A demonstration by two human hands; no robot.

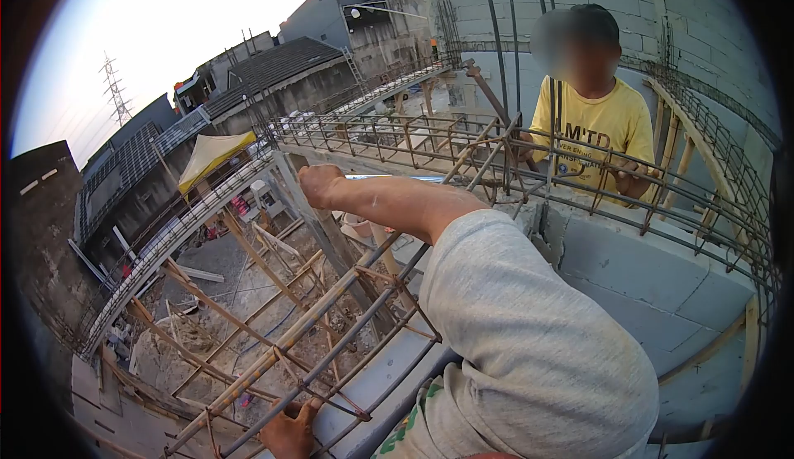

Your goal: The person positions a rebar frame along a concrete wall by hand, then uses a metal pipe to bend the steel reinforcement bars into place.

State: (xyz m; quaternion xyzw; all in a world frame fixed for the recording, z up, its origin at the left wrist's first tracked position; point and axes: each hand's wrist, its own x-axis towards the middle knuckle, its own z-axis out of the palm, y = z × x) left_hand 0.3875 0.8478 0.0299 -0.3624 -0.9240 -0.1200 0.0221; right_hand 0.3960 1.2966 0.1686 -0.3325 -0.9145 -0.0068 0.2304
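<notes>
We stand high on an open building site in soft daylight under a pale sky (165,21). Behind the grey block wall (628,4) on the right, nothing shows. Left of that wall rise dark-roofed houses (273,66), and farther left a pylon (114,87). Below the houses sits a yellow canopy (211,153), with timber props (248,294) over a dirt yard (207,269)

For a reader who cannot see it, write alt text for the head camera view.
The wearer's right hand, fist closed, reaches out at a rebar cage atop a grey block wall, while the left hand rests on the cage's lower bars. Opposite, a co-worker in a yellow T-shirt handles the cage too, high above a building site.
</notes>
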